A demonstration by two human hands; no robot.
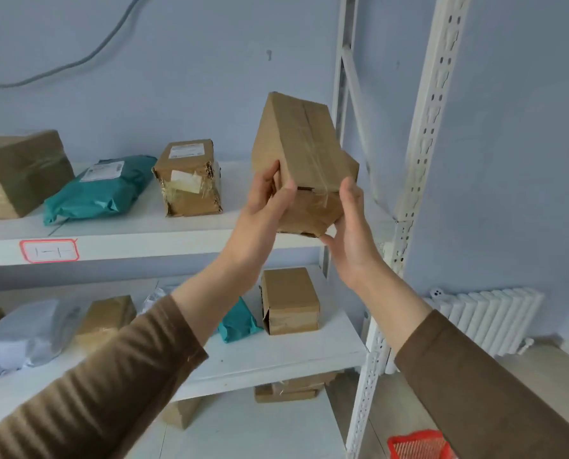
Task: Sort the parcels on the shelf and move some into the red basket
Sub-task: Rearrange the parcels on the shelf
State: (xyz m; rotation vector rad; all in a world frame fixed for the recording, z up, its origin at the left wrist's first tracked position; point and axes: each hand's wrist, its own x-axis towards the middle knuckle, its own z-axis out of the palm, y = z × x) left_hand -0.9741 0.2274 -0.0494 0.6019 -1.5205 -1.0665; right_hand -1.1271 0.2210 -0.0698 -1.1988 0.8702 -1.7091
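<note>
Top shelf, left end: big brown box, then a teal bag, then a torn taped box.
Lower shelf: grey bag at left, small brown box near right edge.
Left hand: fingers curled round left side of the tall parcel.
Tall parcel: up in the air, tilted, in front of top shelf's right end.
Right hand: holding parcel's right bottom corner, thumb up its side.
Red basket: down on floor, bottom right, only part seen.
</note>
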